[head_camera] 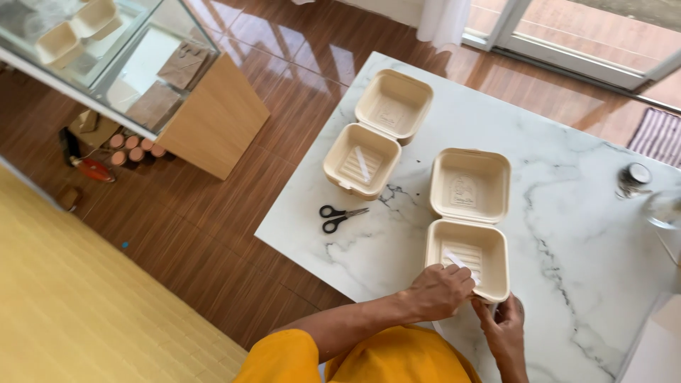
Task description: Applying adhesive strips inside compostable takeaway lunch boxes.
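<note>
Two open beige clamshell food boxes lie on a white marble table (567, 234). The near box (469, 223) sits at the table's front edge, with a small white strip inside its lower tray. My left hand (441, 289) rests on the near rim of that tray, fingers curled over the edge by the strip. My right hand (505, 328) touches the tray's front right corner from below. The far box (377, 132) lies open further left, a white strip in its lower tray. Whether either hand pinches anything is unclear.
Black-handled scissors (340, 216) lie on the table left of the near box. A small glass jar (633, 179) and a clear glass item (663, 209) stand at the right edge. A glass display case (106, 57) and wooden cabinet (213, 120) stand on the wood floor to the left.
</note>
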